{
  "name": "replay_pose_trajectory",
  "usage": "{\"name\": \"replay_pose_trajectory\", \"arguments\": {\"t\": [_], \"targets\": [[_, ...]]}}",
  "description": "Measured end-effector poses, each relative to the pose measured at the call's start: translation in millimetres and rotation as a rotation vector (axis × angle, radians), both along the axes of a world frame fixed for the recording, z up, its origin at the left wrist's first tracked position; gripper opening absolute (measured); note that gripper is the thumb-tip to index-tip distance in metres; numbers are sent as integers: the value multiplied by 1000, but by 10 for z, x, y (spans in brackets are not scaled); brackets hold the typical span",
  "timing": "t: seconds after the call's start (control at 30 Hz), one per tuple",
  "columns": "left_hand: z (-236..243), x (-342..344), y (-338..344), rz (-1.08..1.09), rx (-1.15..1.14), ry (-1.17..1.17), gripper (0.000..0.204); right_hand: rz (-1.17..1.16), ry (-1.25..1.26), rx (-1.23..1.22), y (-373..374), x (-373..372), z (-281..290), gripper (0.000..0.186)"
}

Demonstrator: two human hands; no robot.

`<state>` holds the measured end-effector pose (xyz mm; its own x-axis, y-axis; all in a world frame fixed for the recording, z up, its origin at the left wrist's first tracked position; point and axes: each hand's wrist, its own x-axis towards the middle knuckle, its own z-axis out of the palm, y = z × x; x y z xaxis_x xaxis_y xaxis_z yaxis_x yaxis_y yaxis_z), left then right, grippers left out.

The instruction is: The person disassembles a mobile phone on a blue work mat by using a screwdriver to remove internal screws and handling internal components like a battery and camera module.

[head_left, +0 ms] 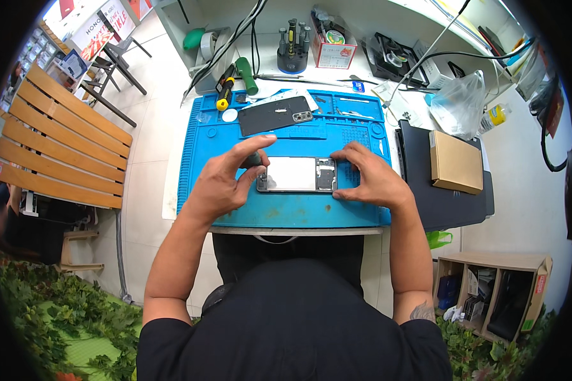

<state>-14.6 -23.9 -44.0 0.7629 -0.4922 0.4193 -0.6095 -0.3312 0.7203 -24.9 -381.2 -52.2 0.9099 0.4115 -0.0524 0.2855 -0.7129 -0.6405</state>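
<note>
An opened phone lies crosswise on the blue repair mat, its pale inner plate and dark board section showing. My right hand holds the phone's right end, with the thumb at the near corner and the fingers at the far one. At the other end, my left hand has its fingers curled round a dark grey screwdriver. Its tip is hidden from view. Beyond the phone rests a black phone back cover with a camera cutout.
Behind the mat stand a round screwdriver holder and a red-and-white box. A yellow-black screwdriver and a green-handled tool lie at the mat's back left. At right, a cardboard box sits on a black laptop-like slab.
</note>
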Motion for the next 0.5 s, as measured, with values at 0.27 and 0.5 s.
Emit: {"name": "replay_pose_trajectory", "arguments": {"t": [0.27, 0.5], "targets": [[-7, 54, -41, 9, -17, 10, 56, 4, 14, -26, 15, 0, 54, 79], [-2, 62, -102, 27, -34, 16, 55, 1, 1, -17, 14, -5, 46, 78]]}}
